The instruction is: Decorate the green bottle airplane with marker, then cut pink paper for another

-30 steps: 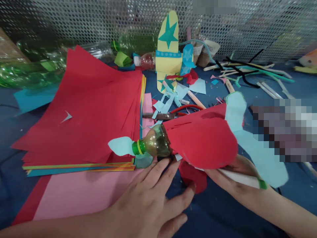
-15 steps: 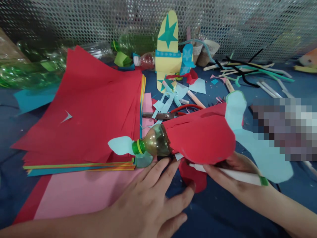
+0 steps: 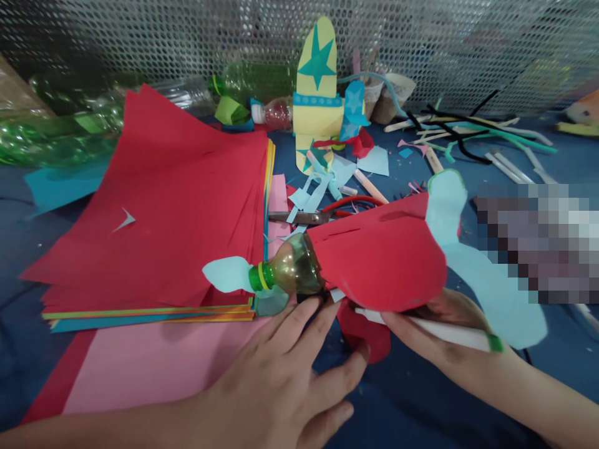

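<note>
Head view. Principal item: translucent brownish plastic bottle with green neck and yellow ring (image 3: pixel 297 265), lying on its side on the dark blue tabletop (image 3: pixel 407 399), neck toward the left; body wrapped in bright red paper (image 3: pixel 388 262).

Fittings: light-blue leaf-shaped paper piece (image 3: pixel 228 274) at the neck; long, rounded light-blue paper piece (image 3: pixel 500 299) at the opposite end.

Left hand (image 3: pixel 281 368): fingers (image 3: pixel 299 321) spread, no grasp visible; two tips at the bottle's near edge, pressure cannot be told; another tip at the dark red rounded paper flap (image 3: pixel 369 337).

Right hand (image 3: pixel 444 352): fingers closed about a slim white marker with green end (image 3: pixel 461 335), below the red wrap's rounded right end; some fingers hidden behind it, so any hold on the wrap cannot be told.

Adjacent: stack of red-topped coloured paper sheets (image 3: pixel 201 224), left; metal scissors with red handles (image 3: pixel 304 218), just beyond the bottle; yellow paper construction with green stars (image 3: pixel 318 115), upright at the rear.
</note>
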Available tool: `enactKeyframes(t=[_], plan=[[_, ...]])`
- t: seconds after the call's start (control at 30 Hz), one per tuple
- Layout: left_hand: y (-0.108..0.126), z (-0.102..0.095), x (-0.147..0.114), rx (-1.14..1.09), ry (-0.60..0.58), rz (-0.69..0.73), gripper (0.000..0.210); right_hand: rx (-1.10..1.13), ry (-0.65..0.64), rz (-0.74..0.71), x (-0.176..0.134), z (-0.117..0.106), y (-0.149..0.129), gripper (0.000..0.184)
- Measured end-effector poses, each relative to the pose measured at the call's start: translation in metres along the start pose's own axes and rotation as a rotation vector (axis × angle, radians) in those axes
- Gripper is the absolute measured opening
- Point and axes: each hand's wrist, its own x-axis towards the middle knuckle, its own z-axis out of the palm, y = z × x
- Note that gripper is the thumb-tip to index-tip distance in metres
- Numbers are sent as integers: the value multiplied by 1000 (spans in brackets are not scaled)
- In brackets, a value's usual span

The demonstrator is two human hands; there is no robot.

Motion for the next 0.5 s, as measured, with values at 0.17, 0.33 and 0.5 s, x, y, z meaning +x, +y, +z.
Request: enactKeyframes(t=[0.17, 0.33, 0.5], plan=[[2, 0, 2, 0, 8, -28, 39, 8, 16, -29, -2, 2, 5, 18], [1, -1, 2, -3, 7, 1, 40, -2, 33, -22, -4, 5, 11, 15], [-1, -1, 1, 15, -6, 17, 42, -35, 42, -44, -1, 6, 8, 17]])
